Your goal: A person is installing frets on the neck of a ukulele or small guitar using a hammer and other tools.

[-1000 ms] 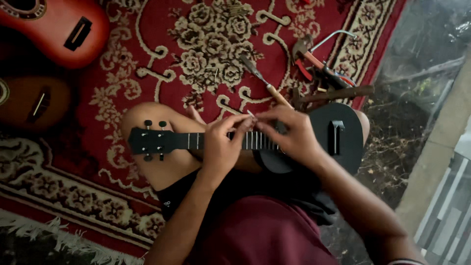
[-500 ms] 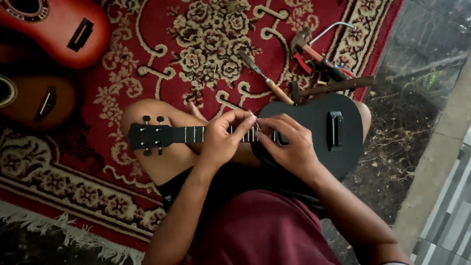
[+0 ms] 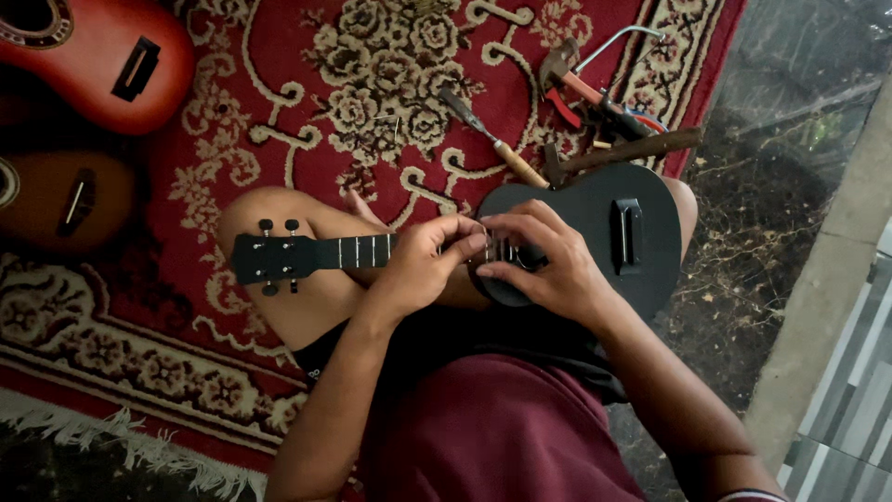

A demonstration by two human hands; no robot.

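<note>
Lying across the seated person's bare knees, a black ukulele [image 3: 595, 232] pointed its headstock toward the carpet's left side, with its body near the carpet's right edge. The left hand [image 3: 423, 265] curled over the neck where it met the body, fingers pressed together against the frets. The right hand [image 3: 548, 265] rested on the body beside it, fingertips pinched at the strings, almost touching the left. On the red patterned carpet [image 3: 279, 121] beyond lay a wooden-handled screwdriver [image 3: 492, 139] and a heap of tools [image 3: 604, 102] by the far right corner. An orange ukulele [image 3: 102, 56] and a brown ukulele [image 3: 65, 200] sat along the left edge.
</note>
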